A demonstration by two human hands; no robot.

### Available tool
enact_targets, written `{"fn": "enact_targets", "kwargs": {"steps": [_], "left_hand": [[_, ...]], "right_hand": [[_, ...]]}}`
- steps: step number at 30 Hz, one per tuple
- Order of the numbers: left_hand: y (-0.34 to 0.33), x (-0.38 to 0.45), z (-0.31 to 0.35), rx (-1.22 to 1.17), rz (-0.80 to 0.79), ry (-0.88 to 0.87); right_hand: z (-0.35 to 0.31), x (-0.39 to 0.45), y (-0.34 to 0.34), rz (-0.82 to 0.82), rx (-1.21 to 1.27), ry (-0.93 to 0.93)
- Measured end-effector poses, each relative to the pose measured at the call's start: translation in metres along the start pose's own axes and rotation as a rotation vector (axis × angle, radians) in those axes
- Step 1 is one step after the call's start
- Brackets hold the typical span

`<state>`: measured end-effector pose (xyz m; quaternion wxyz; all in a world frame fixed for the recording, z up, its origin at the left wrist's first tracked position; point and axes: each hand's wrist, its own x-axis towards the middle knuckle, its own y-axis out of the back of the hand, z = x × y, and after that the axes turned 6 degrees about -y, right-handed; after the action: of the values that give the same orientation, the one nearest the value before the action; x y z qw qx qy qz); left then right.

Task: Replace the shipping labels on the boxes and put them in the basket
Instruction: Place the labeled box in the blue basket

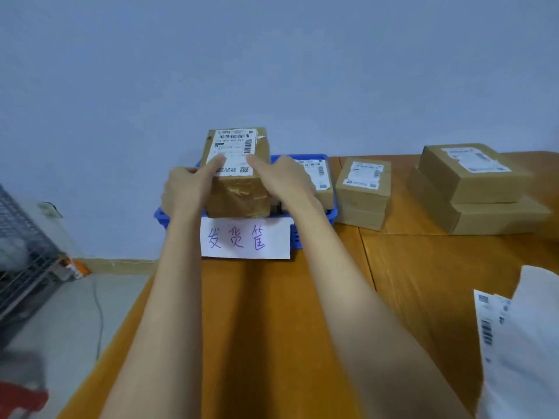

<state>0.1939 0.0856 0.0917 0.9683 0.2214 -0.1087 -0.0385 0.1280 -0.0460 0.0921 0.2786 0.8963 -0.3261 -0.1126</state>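
Observation:
A taped brown cardboard box with a white shipping label on top sits over the blue basket at the table's far left. My left hand grips the box's left side, thumb on the label. My right hand grips its right side, thumb also on the label. Behind my right hand, another labelled box lies in the basket. A white paper sign with handwritten characters hangs on the basket's front.
On the wooden table, a small labelled box stands right of the basket, and two stacked boxes lie further right. Loose label sheets lie at the near right. A wire rack stands on the floor at left.

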Motion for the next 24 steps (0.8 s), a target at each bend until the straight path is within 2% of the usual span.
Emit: {"fn": "enact_targets", "kwargs": {"steps": [6,14,18,20,21,23,24], "left_hand": [[-0.038,0.060,-0.003,0.035,0.006,-0.002],[-0.064,0.087,-0.015,0.075,-0.001,0.058],[-0.062,0.082,-0.009,0.130,-0.015,0.047],[-0.064,0.066,0.004,0.235,0.097,-0.084],[-0.066,0.053,0.013,0.223,0.198,-0.221],[-0.078,0.024,0.037,0.076,0.308,-0.508],[-0.092,0.007,0.051,0.001,0.268,-0.587]], "right_hand": [[-0.001,0.056,-0.009,0.034,-0.016,-0.024],[0.011,0.081,-0.016,0.163,-0.154,-0.033],[0.013,0.075,-0.013,0.124,-0.136,-0.045],[0.016,0.069,-0.001,0.174,-0.106,-0.032],[0.019,0.067,0.009,0.216,-0.089,-0.029],[0.036,0.065,0.037,0.324,-0.023,-0.050],[0.048,0.065,0.054,0.377,0.034,-0.074]]}}
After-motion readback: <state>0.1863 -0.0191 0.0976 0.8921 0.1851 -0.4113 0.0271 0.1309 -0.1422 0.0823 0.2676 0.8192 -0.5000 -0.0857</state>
